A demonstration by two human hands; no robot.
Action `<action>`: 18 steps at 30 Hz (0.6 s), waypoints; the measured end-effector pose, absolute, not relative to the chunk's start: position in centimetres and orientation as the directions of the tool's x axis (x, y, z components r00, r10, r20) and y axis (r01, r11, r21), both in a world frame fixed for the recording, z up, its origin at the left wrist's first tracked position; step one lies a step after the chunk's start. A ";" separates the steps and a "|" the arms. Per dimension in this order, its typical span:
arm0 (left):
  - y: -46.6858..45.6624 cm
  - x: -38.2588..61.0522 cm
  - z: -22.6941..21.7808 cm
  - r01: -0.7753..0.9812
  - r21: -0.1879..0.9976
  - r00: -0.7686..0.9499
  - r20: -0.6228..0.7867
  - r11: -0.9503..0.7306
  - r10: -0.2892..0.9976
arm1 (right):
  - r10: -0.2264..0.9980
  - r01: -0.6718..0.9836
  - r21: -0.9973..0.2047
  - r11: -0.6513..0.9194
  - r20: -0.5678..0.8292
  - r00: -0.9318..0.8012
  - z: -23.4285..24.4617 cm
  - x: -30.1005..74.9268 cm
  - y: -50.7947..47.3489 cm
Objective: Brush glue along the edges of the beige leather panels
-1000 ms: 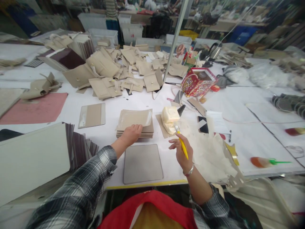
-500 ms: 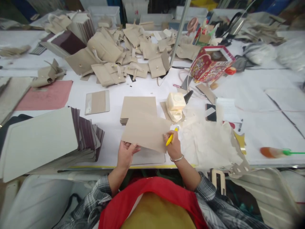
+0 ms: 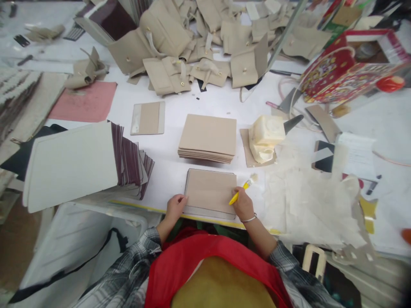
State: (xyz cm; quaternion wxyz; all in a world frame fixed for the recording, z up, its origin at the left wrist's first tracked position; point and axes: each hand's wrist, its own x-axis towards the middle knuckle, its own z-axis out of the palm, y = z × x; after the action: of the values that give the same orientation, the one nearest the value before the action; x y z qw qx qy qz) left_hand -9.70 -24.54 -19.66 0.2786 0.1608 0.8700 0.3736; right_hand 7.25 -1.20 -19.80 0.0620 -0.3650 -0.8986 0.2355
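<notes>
In front of me a beige sheet lies nearly flat over a grey board, whose margin shows along the front. My left hand has its fingers closed at the sheet's left edge. Around a yellow-handled paintbrush my right hand is closed, its fingers also by the sheet's right edge. The brush's pale bristles point up and away to the right. Just behind is a neat stack of beige sheets. A cream-coloured plastic container stands to the right of that stack.
A pile of grey boards with dark maroon edges fills the left front. Beige leather-like pouches are heaped at the back. Thin translucent sheets lie at the right. A patterned red box and a pink sheet stand farther off.
The beige sheet, tilted up in both hands before, now lies down on the grey board, uncovering the stack behind. The paintbrush stays in my right hand. My view has shifted left and downward.
</notes>
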 end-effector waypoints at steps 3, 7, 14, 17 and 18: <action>-24.5 -10.2 -20.2 0.037 0.723 -0.791 -0.400 0.690 0.463 | 0.674 0.629 -0.453 0.632 -0.080 -0.735 -20.6 6.8 -1.0; -24.4 -10.6 -20.8 -0.027 0.711 -0.783 -0.452 0.703 0.428 | 0.662 0.629 -0.435 0.644 -0.095 -0.744 -21.0 6.7 -1.0; -24.5 -10.9 -21.1 -0.074 0.728 -0.760 -0.484 0.682 0.434 | 0.672 0.677 -0.369 0.637 -0.166 -0.722 -20.3 5.8 -1.1; -24.5 -10.8 -21.1 -0.091 0.730 -0.753 -0.496 0.678 0.433 | 0.671 0.699 -0.323 0.638 -0.213 -0.710 -19.7 5.6 -1.3; -24.6 -10.9 -21.1 -0.099 0.731 -0.750 -0.501 0.676 0.432 | 0.670 0.704 -0.308 0.640 -0.224 -0.707 -19.6 5.5 -1.3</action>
State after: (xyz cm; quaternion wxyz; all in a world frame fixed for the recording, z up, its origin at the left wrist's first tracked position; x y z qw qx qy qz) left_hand -10.86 -24.55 -21.14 0.3400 0.0981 0.8498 0.3907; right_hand 5.52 -1.35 -19.60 -0.0446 -0.3799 -0.9044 0.1893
